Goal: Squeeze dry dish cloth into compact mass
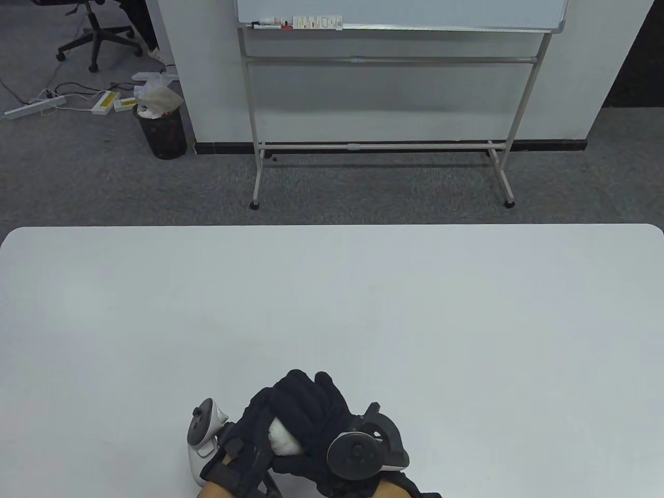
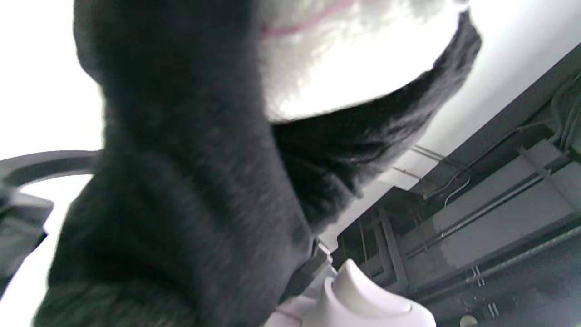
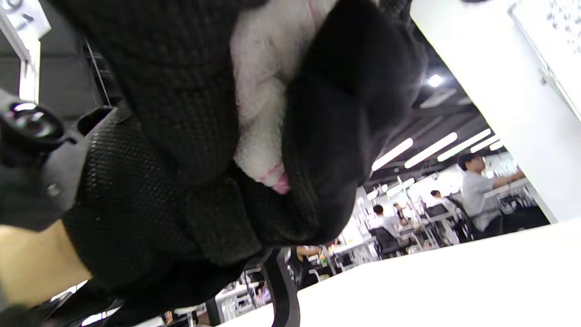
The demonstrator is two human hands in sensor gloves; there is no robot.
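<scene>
1. Both gloved hands are clasped together at the near edge of the white table [image 1: 332, 290].
2. The right hand [image 1: 311, 415] wraps its fingers [image 1: 301, 386] over the top, curled tight around the dish cloth [image 1: 282, 441].
3. The left hand [image 1: 244, 441] cups it from the other side, fingers closed on it.
4. Only a small white wad with a pink edge shows between the gloves.

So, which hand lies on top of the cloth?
The right hand: it wraps over the cloth, while the left hand cups it from below.
</scene>
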